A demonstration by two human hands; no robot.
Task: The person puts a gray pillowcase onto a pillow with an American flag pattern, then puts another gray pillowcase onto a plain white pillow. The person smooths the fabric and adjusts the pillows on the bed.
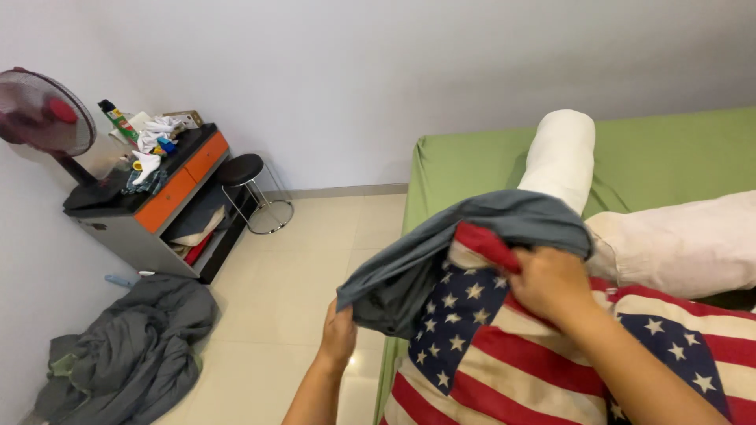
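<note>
Grey pillowcase (465,236), soft, light and limp, half over a flag-print pillow (504,354) on the near bed (669,149). Left hand (339,334) pinches its hem; right hand (547,283) clenches the pillow's corner. Best gripped along the hem.
</note>
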